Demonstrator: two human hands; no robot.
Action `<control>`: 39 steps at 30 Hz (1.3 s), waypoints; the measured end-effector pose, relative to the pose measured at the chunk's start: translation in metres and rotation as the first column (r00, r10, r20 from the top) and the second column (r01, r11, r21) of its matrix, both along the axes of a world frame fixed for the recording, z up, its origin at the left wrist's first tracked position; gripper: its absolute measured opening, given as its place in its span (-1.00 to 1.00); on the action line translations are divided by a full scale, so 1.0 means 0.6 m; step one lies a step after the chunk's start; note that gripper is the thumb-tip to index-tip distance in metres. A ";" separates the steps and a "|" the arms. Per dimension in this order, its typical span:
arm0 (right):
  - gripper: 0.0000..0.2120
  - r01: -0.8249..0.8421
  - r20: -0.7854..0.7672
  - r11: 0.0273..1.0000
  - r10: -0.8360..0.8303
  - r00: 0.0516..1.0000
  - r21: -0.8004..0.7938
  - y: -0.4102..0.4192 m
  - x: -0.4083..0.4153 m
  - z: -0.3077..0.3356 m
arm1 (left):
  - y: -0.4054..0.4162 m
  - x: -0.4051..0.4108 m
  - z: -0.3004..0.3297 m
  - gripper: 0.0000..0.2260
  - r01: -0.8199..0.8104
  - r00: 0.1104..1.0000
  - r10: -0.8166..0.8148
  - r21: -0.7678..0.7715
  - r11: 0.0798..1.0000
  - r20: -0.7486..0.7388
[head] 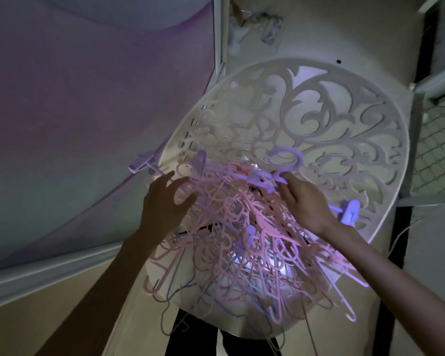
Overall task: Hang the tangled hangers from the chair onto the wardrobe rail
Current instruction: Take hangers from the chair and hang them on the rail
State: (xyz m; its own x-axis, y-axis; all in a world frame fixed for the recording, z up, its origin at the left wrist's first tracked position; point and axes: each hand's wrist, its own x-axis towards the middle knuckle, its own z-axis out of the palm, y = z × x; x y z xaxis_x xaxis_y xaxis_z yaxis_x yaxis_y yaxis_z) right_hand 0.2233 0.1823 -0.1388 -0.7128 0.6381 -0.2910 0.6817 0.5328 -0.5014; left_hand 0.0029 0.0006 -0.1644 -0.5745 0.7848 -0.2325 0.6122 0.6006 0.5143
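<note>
Left hand [165, 199] spread wide, fingers over the pile's left edge. One tangled heap of pink hangers [242, 235], too many to count, on the one white chair [344, 129]. Right hand [306, 201] pinches one lilac clip hanger [285, 160].

1. Left hand [165, 199]: bare, no glove, no ring or watch visible.
2. Left forearm: bare from the wrist down to the near frame edge; no sleeve, cuff or band in view.
3. Right hand [305, 201]: bare, no glove; no ring seen on the back of the hand or on the visible fingers.
4. Right forearm: bare from wrist to the right frame edge; no sleeve or bracelet seen.
5. Lower body: dark clothing, black or near black, shows at the near edge below the hands; dim light, so garment type and fabric cannot be told.
</note>
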 end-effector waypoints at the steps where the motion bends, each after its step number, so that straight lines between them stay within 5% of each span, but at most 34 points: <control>1: -0.85 0.012 -0.038 0.994 -0.016 0.999 -0.105 -0.007 -0.006 0.012 | 0.011 0.003 0.018 -0.33 -0.071 0.986 0.065 0.035 0.997 0.156; 3: -0.86 0.057 -0.150 0.947 -0.109 0.983 -0.316 -0.017 -0.022 0.034 | 0.034 0.008 0.049 -0.11 -0.236 0.847 0.193 0.027 0.971 0.495; 5: -0.79 0.148 -0.188 0.861 -0.269 0.945 -0.487 -0.017 -0.049 0.055 | 0.046 -0.003 0.067 -0.09 -0.380 0.827 0.294 0.093 0.920 0.479; 8: -0.73 0.335 -0.071 0.619 -0.537 0.840 -0.710 -0.017 -0.084 0.059 | 0.049 -0.037 0.068 -0.47 -0.556 0.804 0.461 0.197 0.808 0.375; 10: -0.80 0.321 -0.002 0.517 -0.529 0.849 -0.794 -0.034 -0.111 0.045 | 0.026 -0.050 0.039 -0.61 -0.583 0.743 0.537 -0.007 0.812 0.399; 13: -0.86 0.223 0.048 0.338 -0.458 0.888 -0.914 -0.068 -0.146 0.006 | -0.029 -0.035 -0.030 -0.61 -0.324 0.796 0.443 -0.328 0.887 0.412; 15: -0.81 0.199 0.052 0.397 -0.350 0.935 -0.896 -0.084 -0.160 -0.023 | -0.053 -0.021 -0.028 -0.71 -0.232 0.839 0.327 -0.257 0.938 0.436; 16: -0.86 0.163 0.028 0.532 -0.252 0.967 -0.831 -0.091 -0.166 -0.036 | -0.055 -0.025 -0.023 -0.75 -0.297 0.758 0.346 -0.180 0.938 0.553; 17: -0.94 0.119 0.021 0.656 -0.155 0.988 -0.745 -0.097 -0.169 -0.043 | -0.059 -0.041 -0.036 -0.74 -0.214 0.759 0.225 -0.093 0.973 0.612; 18: -0.80 0.068 0.013 0.758 -0.078 0.997 -0.649 -0.103 -0.170 -0.056 | -0.063 -0.053 -0.034 -0.74 -0.240 0.805 0.160 0.067 0.968 0.572; 20: -0.67 0.072 0.034 0.869 -0.063 0.997 -0.490 -0.120 -0.175 -0.073 | -0.049 -0.065 -0.021 -0.71 -0.617 0.445 0.398 -0.048 0.786 0.802; 21: -0.68 0.085 0.043 0.907 -0.074 0.996 -0.412 -0.127 -0.178 -0.078 | -0.054 -0.077 -0.033 -0.67 -0.711 0.476 0.562 -0.081 0.699 0.676; 22: -0.69 0.094 0.057 0.930 -0.079 0.995 -0.356 -0.134 -0.180 -0.079 | -0.051 -0.085 -0.033 -0.65 -0.685 0.374 0.614 -0.239 0.688 0.695; 26: -0.58 0.046 -0.006 0.936 -0.052 0.999 -0.348 -0.132 -0.166 -0.079 | -0.023 -0.107 -0.019 -0.60 -0.796 0.188 0.501 -0.168 0.582 0.845; 30: -0.61 0.104 -0.178 0.843 -0.229 0.957 -0.529 -0.117 -0.147 -0.055 | -0.029 -0.102 -0.009 -0.72 -0.790 0.237 0.422 -0.079 0.608 0.875; 34: -0.53 0.086 -0.176 0.758 -0.258 0.950 -0.646 -0.084 -0.150 0.001 | -0.054 -0.111 0.017 -0.23 -0.570 0.434 0.441 -0.140 0.810 0.786; 37: -0.58 0.074 -0.196 0.735 -0.274 0.941 -0.674 -0.064 -0.146 0.046 | -0.043 -0.090 0.039 -0.78 -0.597 0.507 0.400 -0.023 0.802 0.763; 39: -0.77 0.046 -0.199 0.708 -0.259 0.945 -0.705 -0.065 -0.143 0.075 | -0.038 -0.063 0.075 -0.69 -0.561 0.525 0.349 0.007 0.828 0.776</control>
State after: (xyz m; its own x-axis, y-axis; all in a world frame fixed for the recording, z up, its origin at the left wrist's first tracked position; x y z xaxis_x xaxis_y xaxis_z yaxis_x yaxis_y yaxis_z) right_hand 0.1377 0.1435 -0.0939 -0.7384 0.4452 -0.5064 0.5068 -0.1290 -0.8524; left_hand -0.0352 -0.0224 -0.1195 -0.5934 0.5510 -0.5867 -0.3447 0.4847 0.8039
